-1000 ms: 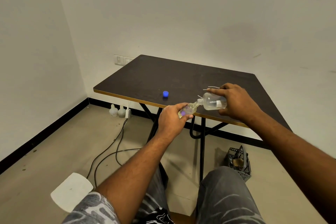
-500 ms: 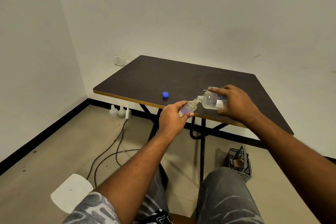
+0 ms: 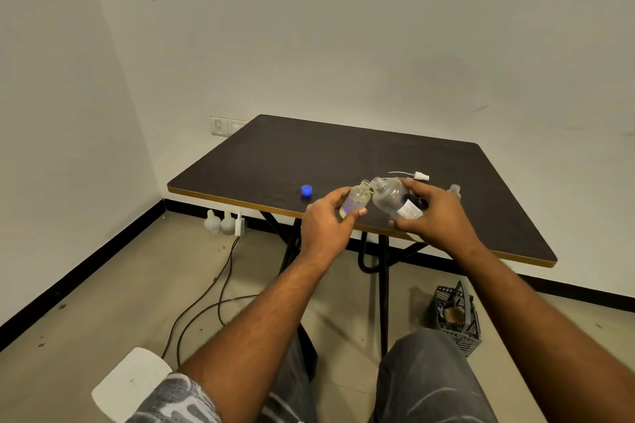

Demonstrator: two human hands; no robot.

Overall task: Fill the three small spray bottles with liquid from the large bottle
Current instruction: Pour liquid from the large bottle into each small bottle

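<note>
My left hand (image 3: pixel 324 227) grips a small clear spray bottle (image 3: pixel 356 199) with no top, holding pale liquid, tilted slightly right over the table's front edge. My right hand (image 3: pixel 434 216) grips the large clear bottle (image 3: pixel 391 197), which leans left with its open neck close beside the small bottle's mouth. A white spray pump with its tube (image 3: pixel 414 175) lies on the dark table (image 3: pixel 309 154) behind my right hand. Another small open bottle (image 3: pixel 454 189) stands just right of that hand, partly hidden. A blue cap (image 3: pixel 306 190) lies to the left.
Cables (image 3: pixel 213 288) and white plug-in devices (image 3: pixel 220 222) lie on the floor under the table's left side. A black mesh basket (image 3: pixel 457 319) sits on the floor at right. A white seat corner (image 3: pixel 130 381) shows at the lower left, and my knees are below.
The large bottle has swung from nearly horizontal to more upright. The small bottle has also come more upright. Both hands have shifted slightly forward over the table edge.
</note>
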